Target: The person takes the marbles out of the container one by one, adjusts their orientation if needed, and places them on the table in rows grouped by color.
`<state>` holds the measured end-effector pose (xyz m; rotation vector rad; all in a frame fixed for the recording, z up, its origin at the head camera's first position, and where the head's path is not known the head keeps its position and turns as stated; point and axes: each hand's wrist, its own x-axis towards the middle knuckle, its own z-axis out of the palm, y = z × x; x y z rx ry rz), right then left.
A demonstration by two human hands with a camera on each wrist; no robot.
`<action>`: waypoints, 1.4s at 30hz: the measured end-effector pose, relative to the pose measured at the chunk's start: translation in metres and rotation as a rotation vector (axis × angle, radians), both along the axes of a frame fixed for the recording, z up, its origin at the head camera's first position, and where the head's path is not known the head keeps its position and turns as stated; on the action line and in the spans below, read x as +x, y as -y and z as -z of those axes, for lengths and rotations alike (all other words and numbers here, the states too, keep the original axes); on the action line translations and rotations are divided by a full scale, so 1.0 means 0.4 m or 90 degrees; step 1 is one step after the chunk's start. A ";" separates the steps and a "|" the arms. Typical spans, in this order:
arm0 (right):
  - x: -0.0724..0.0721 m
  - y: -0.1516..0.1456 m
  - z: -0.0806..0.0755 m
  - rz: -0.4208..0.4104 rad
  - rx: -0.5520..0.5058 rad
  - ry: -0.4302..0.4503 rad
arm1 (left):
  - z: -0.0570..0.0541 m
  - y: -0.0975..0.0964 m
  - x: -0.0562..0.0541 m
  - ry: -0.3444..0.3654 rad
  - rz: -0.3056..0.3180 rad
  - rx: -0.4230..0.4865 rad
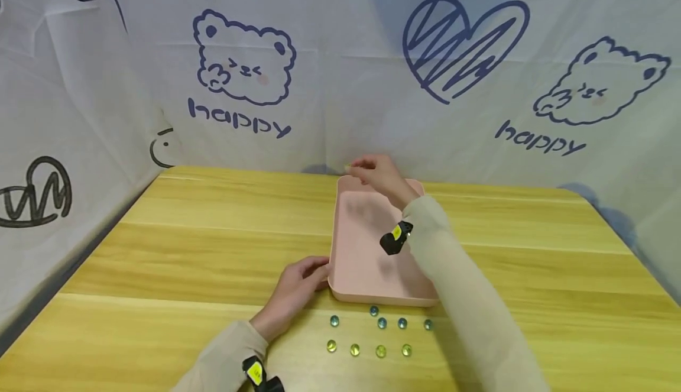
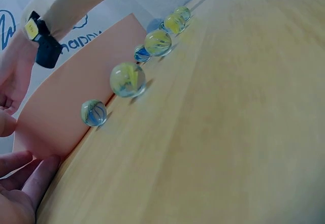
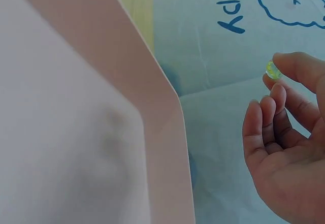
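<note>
A shallow pink tray lies on the table with its short side toward me. My left hand holds its left wall near the front corner; in the left wrist view the fingertips meet the outside of the wall low down. Over the tray's far rim, my right hand pinches a clear yellow-green glass marble between thumb and index finger, the other fingers loosely bent. In front of the tray sit several blue marbles and, closer to me, several yellow marbles in a row.
The wood-grain table ends at a white cloth printed with bears and a heart, hanging just behind the tray. My right forearm passes over the tray's right side. The tray's floor shows only shadows.
</note>
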<state>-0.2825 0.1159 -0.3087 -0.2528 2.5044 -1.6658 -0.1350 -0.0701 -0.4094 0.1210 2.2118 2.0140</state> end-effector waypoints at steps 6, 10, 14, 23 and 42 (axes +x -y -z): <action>0.028 -0.022 0.006 -0.020 0.006 -0.023 | 0.003 0.003 -0.002 0.003 -0.001 0.005; 0.050 -0.031 0.006 -0.037 0.026 -0.047 | 0.005 0.005 -0.002 0.004 -0.005 0.007; 0.072 -0.036 0.006 -0.050 0.038 -0.057 | 0.007 0.006 -0.002 0.001 -0.003 0.006; 0.125 -0.043 0.014 -0.079 0.045 -0.068 | 0.004 0.005 -0.004 0.002 -0.001 0.003; 0.200 -0.056 0.040 -0.079 0.073 -0.064 | -0.006 0.003 -0.001 0.008 0.009 -0.012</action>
